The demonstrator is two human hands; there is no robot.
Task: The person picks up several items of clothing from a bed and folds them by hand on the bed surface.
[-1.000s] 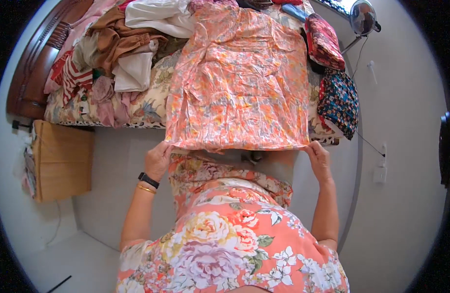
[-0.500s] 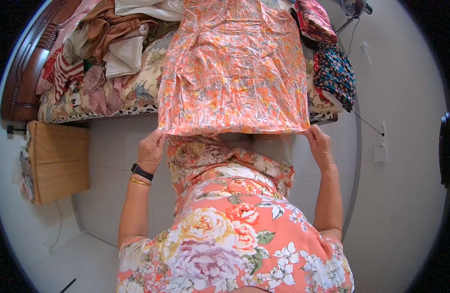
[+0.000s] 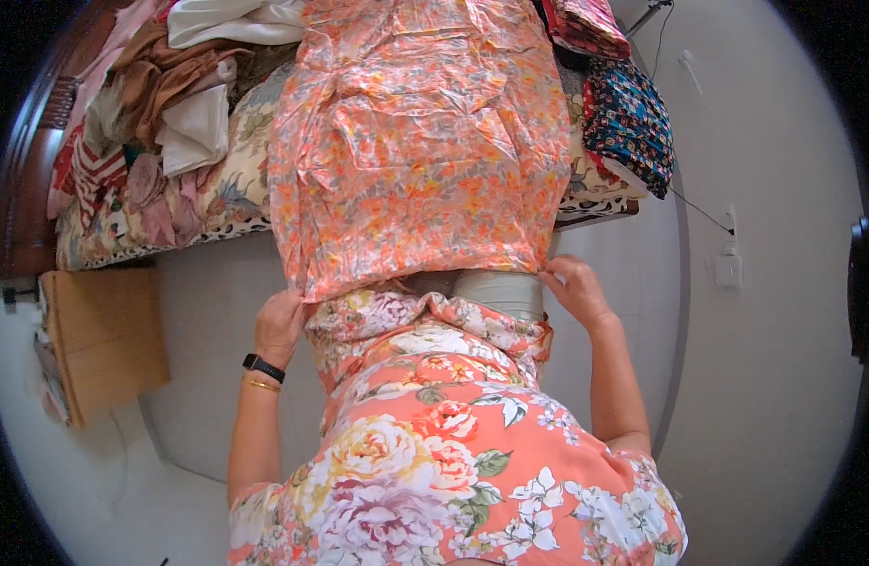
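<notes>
A large orange floral garment lies spread over the bed, its near end drawn out past the edge toward me. My left hand pinches the near left corner of its hem. At the near right corner, my right hand has its fingertips closed on the cloth. Between the two hands the hem sags slightly, and wrinkles run across the fabric. The garment's far end runs out of the top of the view.
The bed's patterned cover shows on both sides. Rumpled clothes lie heaped at left, beside a dark wooden headboard. Folded dark floral cloth sits at right. A wooden cabinet stands left; a cord runs to the wall outlet.
Both hands have come nearer to me, still gripping the hem corners, and the hem has come with them. The left corner now sits lower than the right. The view has shifted slightly.
</notes>
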